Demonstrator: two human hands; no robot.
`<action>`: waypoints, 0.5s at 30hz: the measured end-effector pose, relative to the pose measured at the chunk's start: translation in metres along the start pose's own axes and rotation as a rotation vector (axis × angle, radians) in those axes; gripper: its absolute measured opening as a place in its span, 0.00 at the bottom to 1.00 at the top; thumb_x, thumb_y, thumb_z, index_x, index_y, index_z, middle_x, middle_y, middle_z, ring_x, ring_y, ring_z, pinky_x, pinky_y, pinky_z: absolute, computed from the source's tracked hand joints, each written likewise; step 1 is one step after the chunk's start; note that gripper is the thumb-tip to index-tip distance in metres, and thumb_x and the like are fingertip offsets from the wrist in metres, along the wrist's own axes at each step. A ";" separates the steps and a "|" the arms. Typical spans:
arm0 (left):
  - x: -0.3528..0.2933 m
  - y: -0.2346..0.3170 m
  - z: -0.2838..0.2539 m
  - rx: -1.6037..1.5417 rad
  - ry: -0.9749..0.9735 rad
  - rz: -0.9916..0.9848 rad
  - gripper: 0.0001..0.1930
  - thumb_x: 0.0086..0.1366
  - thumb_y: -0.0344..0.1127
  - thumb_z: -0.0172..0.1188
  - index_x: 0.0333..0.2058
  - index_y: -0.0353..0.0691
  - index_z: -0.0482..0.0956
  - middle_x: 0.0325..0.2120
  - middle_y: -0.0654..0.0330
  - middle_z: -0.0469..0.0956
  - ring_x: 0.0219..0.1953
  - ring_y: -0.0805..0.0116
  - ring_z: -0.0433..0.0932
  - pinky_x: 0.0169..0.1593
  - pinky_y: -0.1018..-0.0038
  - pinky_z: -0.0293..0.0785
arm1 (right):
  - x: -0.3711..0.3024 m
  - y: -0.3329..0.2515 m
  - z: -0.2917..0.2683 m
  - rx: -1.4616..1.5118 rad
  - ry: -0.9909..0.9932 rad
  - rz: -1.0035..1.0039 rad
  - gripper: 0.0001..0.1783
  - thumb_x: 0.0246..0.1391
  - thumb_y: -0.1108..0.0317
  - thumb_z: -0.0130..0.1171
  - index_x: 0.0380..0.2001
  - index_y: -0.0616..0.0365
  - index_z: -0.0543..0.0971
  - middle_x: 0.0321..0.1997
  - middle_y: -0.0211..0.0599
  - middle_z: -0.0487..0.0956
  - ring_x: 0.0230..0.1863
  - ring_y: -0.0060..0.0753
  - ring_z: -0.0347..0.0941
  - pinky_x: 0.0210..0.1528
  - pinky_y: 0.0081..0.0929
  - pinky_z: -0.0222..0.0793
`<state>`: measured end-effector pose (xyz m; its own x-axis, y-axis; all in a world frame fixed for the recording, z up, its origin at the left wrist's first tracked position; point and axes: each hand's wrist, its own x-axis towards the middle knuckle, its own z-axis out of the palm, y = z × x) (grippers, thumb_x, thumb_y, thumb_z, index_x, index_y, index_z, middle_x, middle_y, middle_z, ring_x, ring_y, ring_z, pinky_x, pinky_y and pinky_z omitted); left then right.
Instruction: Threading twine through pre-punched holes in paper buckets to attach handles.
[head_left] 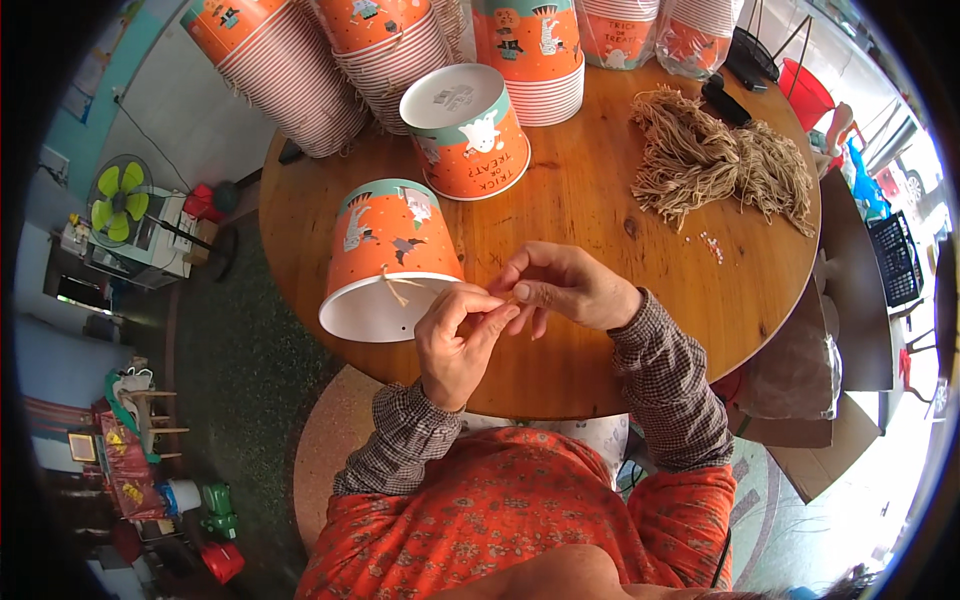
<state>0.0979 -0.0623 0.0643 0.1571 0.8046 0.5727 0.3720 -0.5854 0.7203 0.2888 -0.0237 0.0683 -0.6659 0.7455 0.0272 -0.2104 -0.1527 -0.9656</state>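
An orange paper bucket (395,235) with a green band and printed figures lies tipped on the wooden table, its white mouth facing me. A knotted piece of twine (395,284) hangs at its rim. Right beside that rim, my left hand (455,340) is closed in a pinch. My right hand (570,285) meets it, thumb and fingers also pinched together. Whatever lies between the fingertips is too small to make out. Behind the tipped bucket, another orange bucket (470,145) stands upside down.
Tall nested bucket stacks (290,75) line the table's far side. A heap of beige twine (715,165) lies at the right, with small white bits (712,247) before it and a black object (725,103) behind. Cardboard boxes (825,450) stand right of the table; a green fan (120,198) stands left.
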 end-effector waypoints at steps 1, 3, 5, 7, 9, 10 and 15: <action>0.001 0.002 0.000 0.020 0.004 -0.001 0.07 0.56 0.25 0.68 0.29 0.35 0.77 0.25 0.60 0.74 0.26 0.72 0.74 0.29 0.76 0.71 | 0.000 0.002 0.000 -0.001 0.000 0.000 0.09 0.65 0.69 0.50 0.44 0.62 0.70 0.36 0.33 0.78 0.33 0.23 0.79 0.30 0.20 0.76; 0.003 0.003 -0.002 0.029 0.004 0.022 0.07 0.55 0.25 0.68 0.29 0.35 0.77 0.25 0.60 0.74 0.26 0.72 0.74 0.29 0.76 0.71 | 0.001 0.007 -0.001 0.031 -0.036 0.002 0.09 0.64 0.67 0.53 0.41 0.61 0.72 0.32 0.30 0.78 0.31 0.20 0.77 0.30 0.19 0.75; 0.002 0.003 -0.005 0.046 0.006 0.043 0.07 0.55 0.24 0.68 0.29 0.35 0.77 0.26 0.60 0.74 0.26 0.72 0.74 0.29 0.76 0.71 | 0.003 0.008 -0.003 -0.038 -0.028 0.022 0.09 0.63 0.66 0.54 0.39 0.61 0.74 0.30 0.28 0.78 0.29 0.19 0.76 0.29 0.18 0.75; -0.001 0.003 -0.008 0.024 -0.034 0.009 0.07 0.55 0.24 0.67 0.29 0.36 0.76 0.26 0.60 0.74 0.27 0.70 0.74 0.30 0.75 0.72 | 0.003 0.008 -0.003 -0.108 -0.020 0.042 0.09 0.61 0.66 0.56 0.38 0.61 0.75 0.28 0.27 0.77 0.28 0.17 0.75 0.29 0.17 0.74; -0.002 0.004 -0.009 0.052 -0.036 0.021 0.07 0.55 0.23 0.67 0.29 0.36 0.76 0.26 0.59 0.73 0.27 0.68 0.74 0.30 0.74 0.72 | 0.003 0.007 -0.001 -0.139 0.011 0.073 0.09 0.59 0.65 0.60 0.35 0.61 0.77 0.26 0.25 0.77 0.27 0.15 0.74 0.27 0.16 0.72; -0.003 0.005 -0.009 0.077 -0.040 0.033 0.07 0.55 0.23 0.67 0.30 0.36 0.76 0.26 0.59 0.73 0.28 0.66 0.75 0.31 0.73 0.72 | 0.003 0.007 0.000 -0.140 0.008 0.073 0.09 0.59 0.65 0.60 0.35 0.61 0.77 0.26 0.25 0.77 0.27 0.15 0.74 0.27 0.16 0.72; -0.014 0.003 -0.016 0.161 -0.025 0.092 0.08 0.54 0.23 0.67 0.32 0.36 0.77 0.30 0.57 0.76 0.32 0.61 0.76 0.35 0.71 0.73 | 0.002 0.004 0.005 -0.131 -0.006 0.130 0.07 0.59 0.68 0.59 0.36 0.60 0.78 0.27 0.25 0.78 0.24 0.15 0.73 0.25 0.14 0.71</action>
<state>0.0818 -0.0768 0.0650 0.2194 0.7521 0.6214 0.4966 -0.6344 0.5924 0.2830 -0.0256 0.0658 -0.6862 0.7207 -0.0990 -0.0274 -0.1616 -0.9865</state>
